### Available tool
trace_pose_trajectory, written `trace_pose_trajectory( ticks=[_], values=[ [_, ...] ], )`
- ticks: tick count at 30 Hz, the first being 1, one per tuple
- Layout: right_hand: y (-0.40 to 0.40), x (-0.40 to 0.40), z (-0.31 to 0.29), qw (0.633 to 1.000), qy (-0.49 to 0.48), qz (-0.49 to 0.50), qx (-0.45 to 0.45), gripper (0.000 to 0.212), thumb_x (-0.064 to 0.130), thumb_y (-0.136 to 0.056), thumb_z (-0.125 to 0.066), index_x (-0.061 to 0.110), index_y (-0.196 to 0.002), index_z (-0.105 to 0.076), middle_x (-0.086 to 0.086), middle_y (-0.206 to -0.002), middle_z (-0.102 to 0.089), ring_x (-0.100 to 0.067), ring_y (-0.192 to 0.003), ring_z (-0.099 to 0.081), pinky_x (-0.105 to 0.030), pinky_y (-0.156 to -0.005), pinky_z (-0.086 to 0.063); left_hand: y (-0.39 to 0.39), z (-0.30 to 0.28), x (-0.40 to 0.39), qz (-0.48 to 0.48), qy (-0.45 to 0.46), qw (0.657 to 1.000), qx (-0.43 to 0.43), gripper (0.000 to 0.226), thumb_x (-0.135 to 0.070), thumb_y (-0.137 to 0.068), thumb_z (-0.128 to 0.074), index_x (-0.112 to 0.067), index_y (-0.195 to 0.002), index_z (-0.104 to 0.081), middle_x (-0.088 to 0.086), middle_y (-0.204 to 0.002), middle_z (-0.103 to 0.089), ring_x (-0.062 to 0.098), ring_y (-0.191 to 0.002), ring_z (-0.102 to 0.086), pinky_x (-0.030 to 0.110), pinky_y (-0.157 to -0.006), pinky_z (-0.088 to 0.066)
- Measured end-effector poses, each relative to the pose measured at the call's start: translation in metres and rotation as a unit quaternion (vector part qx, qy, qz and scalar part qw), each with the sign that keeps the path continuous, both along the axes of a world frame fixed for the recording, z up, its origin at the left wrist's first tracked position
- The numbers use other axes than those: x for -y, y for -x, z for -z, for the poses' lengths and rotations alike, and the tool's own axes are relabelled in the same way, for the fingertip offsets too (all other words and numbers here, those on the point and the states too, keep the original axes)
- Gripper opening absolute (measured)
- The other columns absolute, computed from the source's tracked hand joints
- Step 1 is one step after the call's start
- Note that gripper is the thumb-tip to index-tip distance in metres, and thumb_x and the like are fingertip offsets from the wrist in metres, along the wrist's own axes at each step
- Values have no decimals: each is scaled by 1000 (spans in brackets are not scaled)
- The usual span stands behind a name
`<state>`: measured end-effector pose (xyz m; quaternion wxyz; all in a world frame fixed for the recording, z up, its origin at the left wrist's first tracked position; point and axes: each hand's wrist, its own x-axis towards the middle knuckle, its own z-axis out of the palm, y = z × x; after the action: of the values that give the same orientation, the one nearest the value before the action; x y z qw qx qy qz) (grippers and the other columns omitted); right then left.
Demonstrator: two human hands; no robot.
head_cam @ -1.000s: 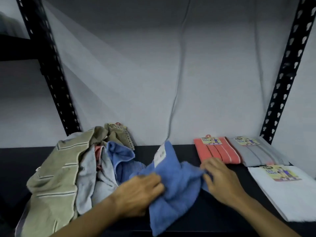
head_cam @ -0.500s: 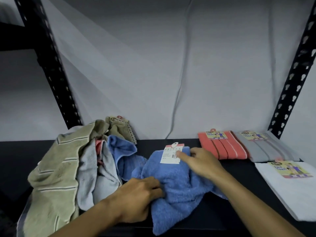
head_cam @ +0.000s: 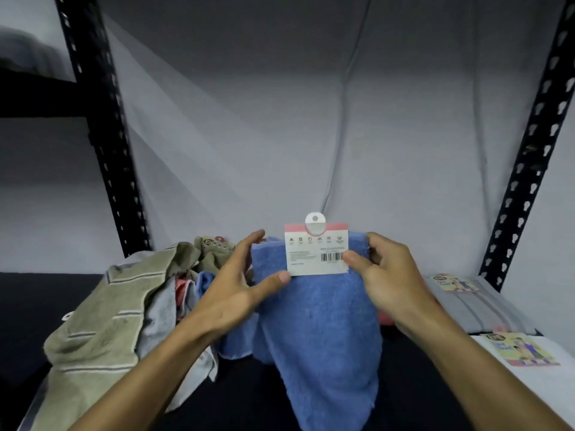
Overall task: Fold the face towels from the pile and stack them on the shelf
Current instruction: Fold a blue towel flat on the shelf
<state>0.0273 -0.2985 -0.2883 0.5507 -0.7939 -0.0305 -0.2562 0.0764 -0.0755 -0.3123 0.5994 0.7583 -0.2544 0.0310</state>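
Observation:
A blue face towel (head_cam: 320, 331) hangs above the black shelf (head_cam: 249, 396), held up by its top edge. My left hand (head_cam: 245, 290) pinches the top left corner and my right hand (head_cam: 389, 275) pinches the top right. A white and pink card label (head_cam: 315, 250) with a barcode sits at the towel's top edge, facing me. The unfolded pile (head_cam: 102, 331) of olive striped, grey, pink and blue towels lies at the left. Folded towels lie at the right: a grey one (head_cam: 476, 309), a white one (head_cam: 541, 387), and a coral one (head_cam: 385, 318) mostly hidden behind my right wrist.
Black perforated uprights stand at the left (head_cam: 102, 135) and right (head_cam: 529, 157) of the bay. A grey cloth backdrop (head_cam: 280, 119) closes the back. Bare shelf shows in front of the hanging towel.
Both hands lifted the blue towel off the shelf and now hold it up by its top corners, with the label turned upright towards me. The view has shifted closer.

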Motion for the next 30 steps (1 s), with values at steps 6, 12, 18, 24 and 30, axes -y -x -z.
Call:
trace_pose_trajectory(
  ticks=[6, 12, 18, 24, 30],
  values=[
    [27, 1, -57, 996, -40, -26, 81, 20, 2, -92, -59, 19, -95, -69, 7, -95, -75, -7, -90, -70, -26, -83, -56, 22, -56, 18, 48, 93, 995, -2, 35, -34, -83, -68, -18, -113, -68, -7, -106, -75, 9, -97, -71, 20, -73, -55],
    [41, 7, -76, 988, -114, -46, 96, 18, 5, -93, -58, 18, -100, -69, 6, -95, -75, -9, -89, -71, -24, -78, -56, 30, -75, 20, 98, 136, 986, 9, 25, -25, -79, -65, -17, -101, -74, 6, -103, -76, 18, -92, -73, 24, -72, -56],
    [47, 9, -43, 993, -76, -27, 84, 17, 22, -98, -53, 30, -109, -64, 15, -104, -72, -3, -98, -67, -32, -90, -54, 46, -62, 35, 29, 92, 993, 64, 24, -28, -82, -64, -11, -96, -73, -2, -90, -77, 6, -80, -68, 23, -68, -56],
    [56, 12, -5, 990, -82, -114, -19, 41, 8, -95, -56, 35, -126, -49, 18, -117, -67, -3, -110, -62, -31, -96, -51, 45, -37, 50, -37, 57, 997, 47, 15, -24, -99, -56, -23, -99, -71, -13, -92, -76, 2, -84, -70, 16, -69, -53],
    [10, 18, -8, 973, -212, -5, -95, 46, 12, -88, -68, 24, -129, -50, 1, -107, -70, -14, -90, -70, -29, -74, -58, -3, -37, 68, -124, -1, 988, -90, 31, -35, -101, -52, -11, -88, -68, -3, -83, -73, 6, -74, -68, 21, -61, -51]
  ],
)
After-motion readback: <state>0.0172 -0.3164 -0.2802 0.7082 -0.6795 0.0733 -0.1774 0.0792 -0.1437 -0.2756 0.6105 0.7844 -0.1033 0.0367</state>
